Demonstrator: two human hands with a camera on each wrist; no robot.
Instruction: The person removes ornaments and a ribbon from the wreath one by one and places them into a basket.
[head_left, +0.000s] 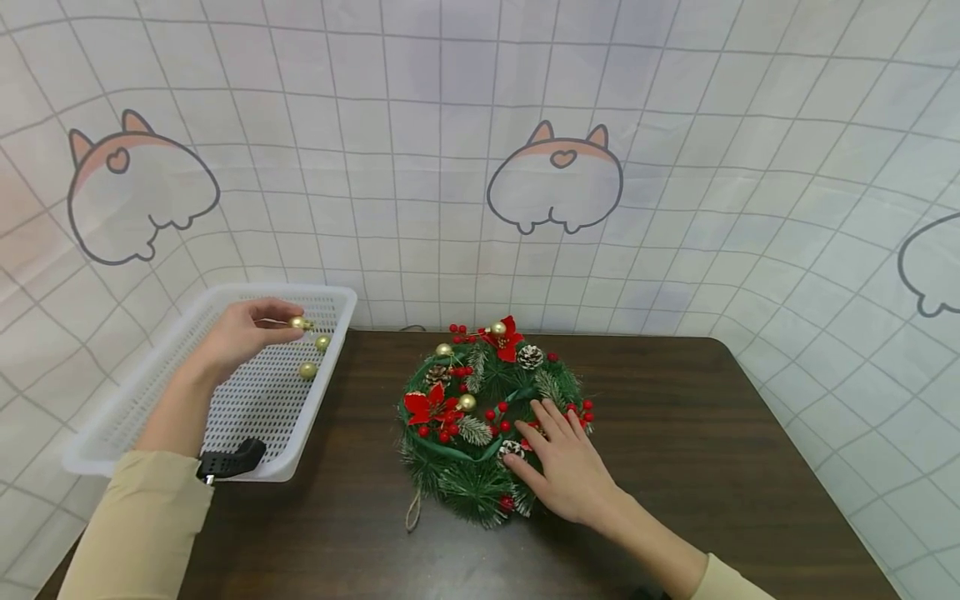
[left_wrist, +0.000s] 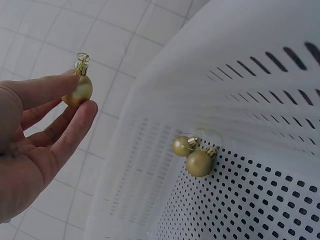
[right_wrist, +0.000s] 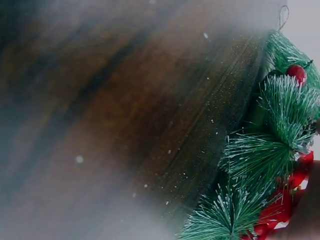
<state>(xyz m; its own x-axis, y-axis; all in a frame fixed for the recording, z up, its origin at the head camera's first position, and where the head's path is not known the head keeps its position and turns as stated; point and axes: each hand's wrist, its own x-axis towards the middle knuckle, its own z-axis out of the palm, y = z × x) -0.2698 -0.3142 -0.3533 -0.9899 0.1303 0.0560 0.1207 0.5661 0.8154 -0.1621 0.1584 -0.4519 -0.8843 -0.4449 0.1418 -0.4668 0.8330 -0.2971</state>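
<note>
My left hand (head_left: 243, 333) pinches a small gold bauble (left_wrist: 80, 91) between thumb and fingertips, its cap and loop pointing up in the left wrist view. Below it is a white perforated basket (head_left: 348, 321), where two more gold baubles (left_wrist: 199, 163) lie together near the side wall. On the table sits a green Christmas wreath (head_left: 472, 487) with red flowers, berries, pinecones and several gold baubles on it. My right hand (head_left: 566, 467) rests with fingers spread on the wreath's right front side, covering part of a red flower and a pinecone.
A dark wooden table (head_left: 697, 433) carries the wreath, with the basket at its left side. A twine loop (head_left: 413, 512) hangs off the wreath's front edge. Behind stands a white grid-patterned curtain (head_left: 442, 250) with cartoon animal prints.
</note>
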